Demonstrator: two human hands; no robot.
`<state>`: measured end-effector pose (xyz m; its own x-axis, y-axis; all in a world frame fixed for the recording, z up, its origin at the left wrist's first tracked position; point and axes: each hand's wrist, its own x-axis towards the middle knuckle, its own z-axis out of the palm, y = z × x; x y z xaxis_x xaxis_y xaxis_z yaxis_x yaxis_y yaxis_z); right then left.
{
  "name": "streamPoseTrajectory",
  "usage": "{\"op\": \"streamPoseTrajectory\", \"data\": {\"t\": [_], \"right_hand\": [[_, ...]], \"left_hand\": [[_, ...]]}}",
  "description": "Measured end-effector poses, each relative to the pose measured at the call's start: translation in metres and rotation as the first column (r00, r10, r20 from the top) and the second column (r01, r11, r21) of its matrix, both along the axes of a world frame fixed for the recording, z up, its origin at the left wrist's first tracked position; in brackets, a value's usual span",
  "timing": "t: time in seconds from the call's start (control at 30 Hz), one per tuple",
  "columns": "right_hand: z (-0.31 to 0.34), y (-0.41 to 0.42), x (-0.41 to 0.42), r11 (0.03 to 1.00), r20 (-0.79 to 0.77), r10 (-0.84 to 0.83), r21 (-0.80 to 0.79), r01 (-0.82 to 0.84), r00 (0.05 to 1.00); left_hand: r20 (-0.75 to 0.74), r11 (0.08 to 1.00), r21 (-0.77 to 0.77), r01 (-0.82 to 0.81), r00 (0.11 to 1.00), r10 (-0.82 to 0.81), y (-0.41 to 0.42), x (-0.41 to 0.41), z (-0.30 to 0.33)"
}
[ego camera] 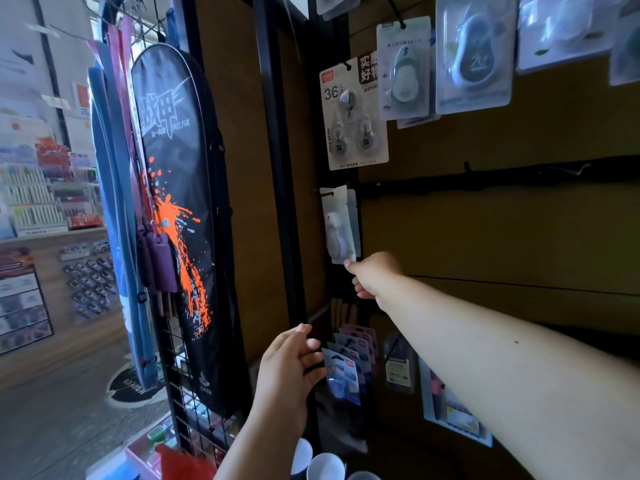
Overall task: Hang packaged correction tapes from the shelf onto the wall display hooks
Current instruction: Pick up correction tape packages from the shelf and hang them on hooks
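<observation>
A pale packaged correction tape [337, 225] hangs from a short wall hook [327, 194] at the left edge of the brown display board. My right hand [372, 277] reaches across and pinches the bottom corner of that pack. Lower down, my left hand [289, 367] hovers with relaxed fingers just left of a bunch of blue and pink tape packs [346, 370] hanging on a lower hook; it holds nothing. More tape packs hang above: a three-piece card [353, 116] and single packs [403, 69].
A black rail [502, 178] with bare hooks crosses the board to the right. A black racket bag [180, 209] hangs on a wire grid at the left. White cups [323, 465] stand below. Further packs [450, 407] hang at lower right.
</observation>
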<state>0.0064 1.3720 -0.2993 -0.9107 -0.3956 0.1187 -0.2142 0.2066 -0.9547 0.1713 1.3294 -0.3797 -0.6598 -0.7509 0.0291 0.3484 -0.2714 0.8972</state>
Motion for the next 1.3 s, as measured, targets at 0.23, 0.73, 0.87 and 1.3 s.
{"op": "streamPoseTrajectory", "data": {"t": [0.23, 0.73, 0.87, 1.3], "right_hand": [[-0.032, 0.058, 0.033, 0.993, 0.035, 0.109, -0.039, -0.107, 0.993], [-0.192, 0.174, 0.088, 0.982, -0.041, 0.11, 0.157, -0.102, 0.993], [-0.247, 0.194, 0.081, 0.961, 0.06, 0.039, 0.271, -0.054, 0.997], [-0.384, 0.239, 0.008, 0.88, 0.383, -0.248, 0.473, 0.041, 0.89]], "left_hand": [[0.168, 0.994, -0.108, 0.02, 0.986, -0.001, 0.025, 0.002, -0.017], [0.529, 0.955, -0.195, 0.222, 0.844, -0.088, 0.109, -0.005, -0.11], [0.602, 0.95, -0.156, 0.272, 0.788, -0.127, 0.127, -0.014, -0.142], [0.735, 0.91, -0.058, 0.411, 0.634, -0.24, 0.134, -0.041, -0.246]]}}
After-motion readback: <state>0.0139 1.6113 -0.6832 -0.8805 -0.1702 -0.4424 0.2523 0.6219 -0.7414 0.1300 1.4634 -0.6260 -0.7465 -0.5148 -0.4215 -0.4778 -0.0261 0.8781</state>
